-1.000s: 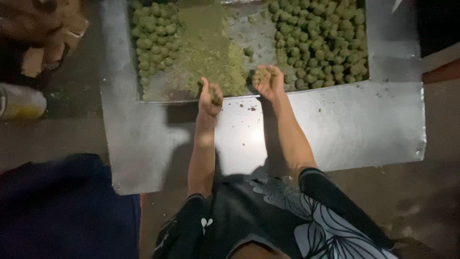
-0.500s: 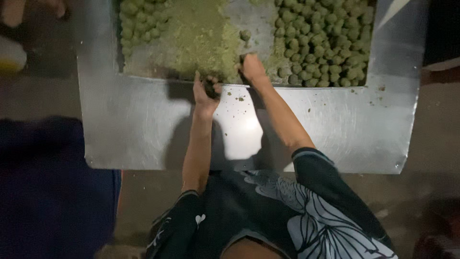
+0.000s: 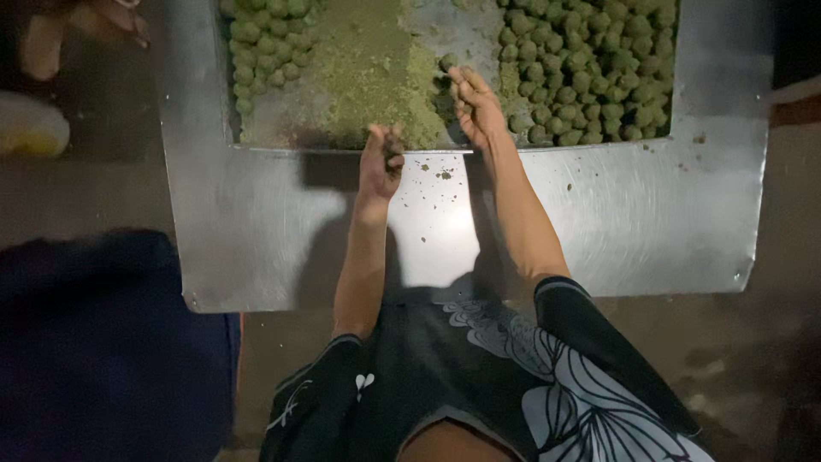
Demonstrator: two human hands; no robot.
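A small lump of green mixture is pinched in the curled fingers of the left hand, held at the near edge of the loose heap of crumbly green mixture. The right hand is laid on the heap's right side, fingers bent and partly spread; whether anything is gripped cannot be told. The heap is spread in the recessed middle of the broad shiny steel tray, flanked by small rolled green balls on both sides.

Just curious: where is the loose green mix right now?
In the head view, the mix lies in the tray, centre-left, between two heaps of balls, just beyond both hands.
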